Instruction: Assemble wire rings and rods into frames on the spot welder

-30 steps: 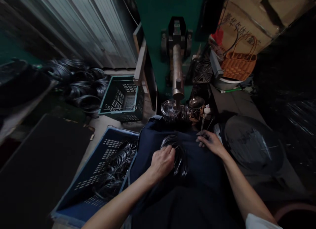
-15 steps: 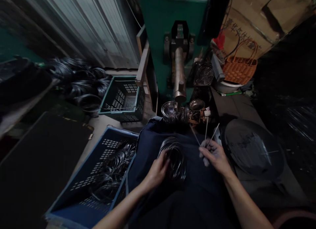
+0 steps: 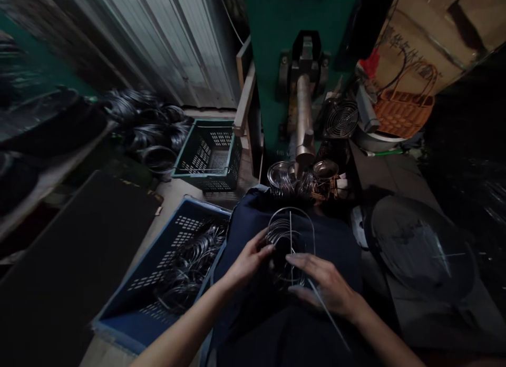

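My left hand (image 3: 250, 259) grips the left side of a bundle of thin metal wire rings (image 3: 281, 225) above the dark blue cloth (image 3: 249, 219) over my lap. One ring (image 3: 314, 231) stands out from the bundle towards the right. My right hand (image 3: 328, 282), slightly blurred, is at the bundle's right side. A straight metal rod (image 3: 291, 227) lies upright across the ring, with the right fingertips on it. Another rod (image 3: 328, 310) slants from under the right hand down to the right. How the rods sit in the fingers is partly hidden.
A blue crate (image 3: 136, 311) of rings stands at left, with a green crate (image 3: 184, 161) behind it. Ahead is a green machine (image 3: 269, 45) with a metal cylinder arm (image 3: 304, 108). At right lies a round dark disc (image 3: 422, 245) with a thin rod on it.
My right hand has moved left and down to the rings, bringing the rods with it. One ring now stands apart from the bundle, a rod across it. The view has shifted slightly left.
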The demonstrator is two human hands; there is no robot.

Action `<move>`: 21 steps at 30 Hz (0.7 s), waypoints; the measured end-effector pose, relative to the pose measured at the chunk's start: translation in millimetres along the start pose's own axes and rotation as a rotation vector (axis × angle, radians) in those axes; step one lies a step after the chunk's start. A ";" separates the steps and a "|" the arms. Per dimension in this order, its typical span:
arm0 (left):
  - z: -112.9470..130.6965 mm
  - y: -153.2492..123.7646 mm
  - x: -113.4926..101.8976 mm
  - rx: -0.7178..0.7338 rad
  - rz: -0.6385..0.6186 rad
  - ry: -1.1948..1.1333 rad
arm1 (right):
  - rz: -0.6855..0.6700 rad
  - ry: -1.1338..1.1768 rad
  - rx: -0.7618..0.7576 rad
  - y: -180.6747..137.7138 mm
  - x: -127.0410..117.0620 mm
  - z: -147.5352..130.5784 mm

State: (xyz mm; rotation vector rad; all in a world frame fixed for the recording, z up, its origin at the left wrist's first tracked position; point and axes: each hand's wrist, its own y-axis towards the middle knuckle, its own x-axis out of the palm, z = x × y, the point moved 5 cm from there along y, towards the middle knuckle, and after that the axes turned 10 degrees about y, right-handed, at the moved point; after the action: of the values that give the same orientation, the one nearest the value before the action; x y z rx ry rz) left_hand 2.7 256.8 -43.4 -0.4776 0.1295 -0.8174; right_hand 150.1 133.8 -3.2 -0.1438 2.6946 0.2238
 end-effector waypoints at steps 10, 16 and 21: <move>10.9 37.9 39.4 0.000 -0.148 -0.372 | 0.025 -0.297 -0.021 23.5 -10.5 5.4; 12.7 40.3 41.4 -0.015 -0.149 -0.422 | 0.052 -0.365 -0.003 24.2 -17.6 3.4; 17.2 43.0 43.2 -0.017 -0.149 -0.440 | 0.070 -0.396 -0.017 24.1 -20.6 4.3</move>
State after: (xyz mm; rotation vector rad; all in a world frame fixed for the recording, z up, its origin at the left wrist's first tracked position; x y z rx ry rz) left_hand 66.0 256.8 -44.8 -0.6778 -0.3095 -0.8387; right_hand 167.2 159.6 5.0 -0.0078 2.3062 0.2661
